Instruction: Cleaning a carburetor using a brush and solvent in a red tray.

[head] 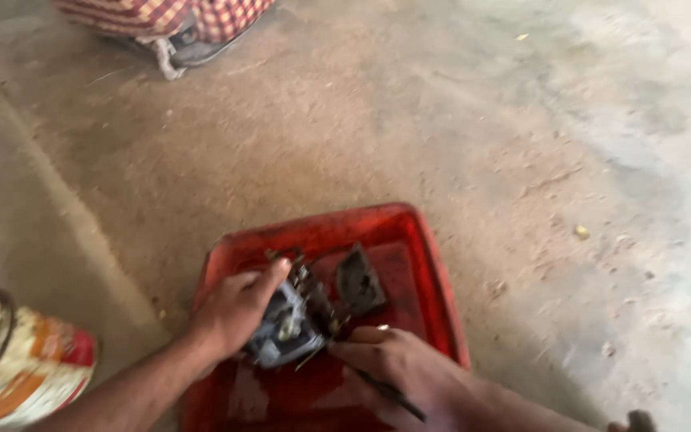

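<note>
A red plastic tray (pixel 429 264) sits on the dusty floor in front of me. Over its middle my left hand (pixel 233 312) grips a small grimy metal engine part (pixel 293 320) with grey and dark fittings. My right hand (pixel 401 372) is beside that part, fingers closed on a thin dark tool (pixel 389 394) whose tip touches the part's lower edge. A flat dark square piece (pixel 359 280) lies in the tray just beyond the part. The picture is blurred, so finer detail of the part is unclear.
A round tin (pixel 17 360) with white, orange and red colouring stands at the lower left. At the top left a person in a red checked cloth (pixel 169 16) sits on the concrete floor (pixel 441 120).
</note>
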